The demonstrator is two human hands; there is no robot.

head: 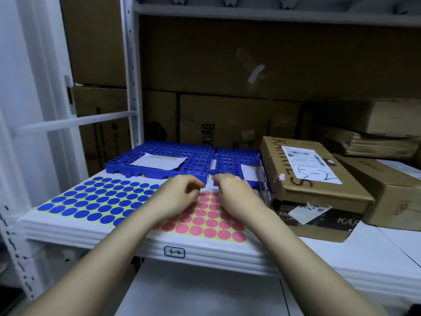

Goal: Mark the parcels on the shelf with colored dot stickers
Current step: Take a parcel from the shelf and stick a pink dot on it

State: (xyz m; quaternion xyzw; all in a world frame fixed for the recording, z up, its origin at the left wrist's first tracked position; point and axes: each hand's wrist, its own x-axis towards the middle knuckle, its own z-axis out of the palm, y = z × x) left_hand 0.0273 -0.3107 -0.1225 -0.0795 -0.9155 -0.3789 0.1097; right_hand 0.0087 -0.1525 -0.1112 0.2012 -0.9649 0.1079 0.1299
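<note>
Hovering over the pink dot-sticker sheet [205,221], both hands' fingers [193,185] are curled; what is pinched cannot be told.

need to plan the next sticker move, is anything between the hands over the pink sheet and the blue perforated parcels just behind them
Nothing visible does. Both the left hand and right hand hover over the far edge of the pink sticker sheet, and the two blue perforated parcels lie directly beyond the fingertips with no object between.

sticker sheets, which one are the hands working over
The pink dot sheet, the right-hand one on the shelf. Both hands, left and right, sit over its far end; the blue dot sheet lies untouched beside it.
</note>
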